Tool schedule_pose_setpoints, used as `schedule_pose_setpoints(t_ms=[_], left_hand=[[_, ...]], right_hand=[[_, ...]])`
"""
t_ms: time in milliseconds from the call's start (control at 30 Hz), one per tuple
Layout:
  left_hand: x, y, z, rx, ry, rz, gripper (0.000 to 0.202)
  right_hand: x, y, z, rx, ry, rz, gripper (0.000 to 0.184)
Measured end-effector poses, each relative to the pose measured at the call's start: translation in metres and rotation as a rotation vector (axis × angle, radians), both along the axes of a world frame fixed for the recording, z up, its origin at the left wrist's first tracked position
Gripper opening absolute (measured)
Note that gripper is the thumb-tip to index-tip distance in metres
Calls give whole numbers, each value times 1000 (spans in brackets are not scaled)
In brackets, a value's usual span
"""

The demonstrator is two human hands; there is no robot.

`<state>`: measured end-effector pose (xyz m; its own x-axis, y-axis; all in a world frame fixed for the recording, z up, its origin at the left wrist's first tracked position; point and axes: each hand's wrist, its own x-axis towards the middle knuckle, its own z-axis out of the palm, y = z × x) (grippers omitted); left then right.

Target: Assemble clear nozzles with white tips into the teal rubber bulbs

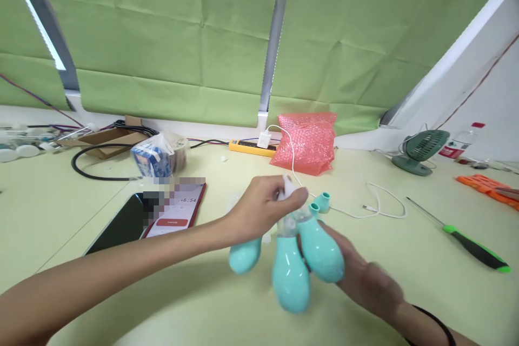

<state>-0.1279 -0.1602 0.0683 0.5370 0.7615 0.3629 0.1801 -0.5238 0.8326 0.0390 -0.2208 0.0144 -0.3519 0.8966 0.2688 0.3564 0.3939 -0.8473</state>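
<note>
Teal bulbs: three pear-shaped bodies held in a cluster above the table, near the middle of my view, necks up and rounded ends hanging down.

Hand state:
- My right hand reaches in from below and behind and grasps the cluster. Its fingers are mostly hidden by the bulbs.
- My left hand is pinched shut on a small white tip at the neck of the middle bulb.

Materials and shape:
- The bulbs look like smooth, glossy, soft rubber or silicone, each with a short open collar.
- The tip looks rigid and part translucent.

Hazards, as I judge them:
- Slick, rounded surfaces held three at once. The leftmost bulb appears least supported and could slip free and roll.
- Pulling or twisting the tip off-axis may deform the soft neck instead of the joint.
- The white charging cable lies just behind the hands and could snag.
</note>
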Motion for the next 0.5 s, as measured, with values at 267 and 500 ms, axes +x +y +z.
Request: schedule_pose_setpoints(t_ms=[267, 500], left_hand=[[-25, -23, -60, -244, -79, 176, 27], [-35, -24, -90, -364, -312, 311, 31]], right_hand=[[-40, 11, -36, -919, 619, 224, 29], [-39, 16, -39, -390, 348, -8, 21]])
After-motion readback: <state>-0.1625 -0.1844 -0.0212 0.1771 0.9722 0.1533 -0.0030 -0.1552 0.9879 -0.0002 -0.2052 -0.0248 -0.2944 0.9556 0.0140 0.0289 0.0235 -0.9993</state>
